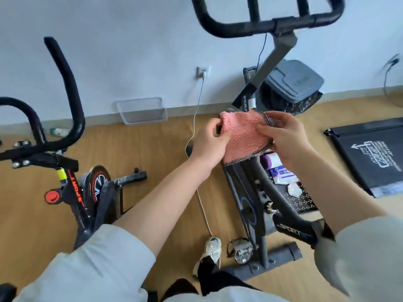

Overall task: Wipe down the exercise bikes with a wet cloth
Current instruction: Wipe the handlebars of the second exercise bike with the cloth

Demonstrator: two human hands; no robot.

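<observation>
Cloth: pink fuzzy cloth with a speckled black net edge (244, 136), held up between both hands, just above the frame of the grey and black exercise bike (244, 192).
Left hand: left hand (209, 142) curled, pinching the cloth's left edge.
Right hand: right hand (285, 136) gripping the cloth's right side, thumb on top.
Below the hands: the bike's sloping frame, then a dusty grey pedal (239, 250) with a white shoe (212, 249) just beside it.
Above the hands: curved black handlebars (239, 27) of the same bike, and a grey plastic bin with a lid (294, 80) behind the post.
Left of the hands: thin white cable (196, 118) running down from a white wall socket (202, 71) and across the floor; clear plastic tray (141, 112) leaning at the wall; farther left, a black exercise bike with a red-rimmed wheel (76, 192).
Right of the hands: flat black mat with white print (370, 158), with small packets between it and the bike.
Open room: strip of brown wooden floor (157, 149) between the two bikes, crossed by the cable.
</observation>
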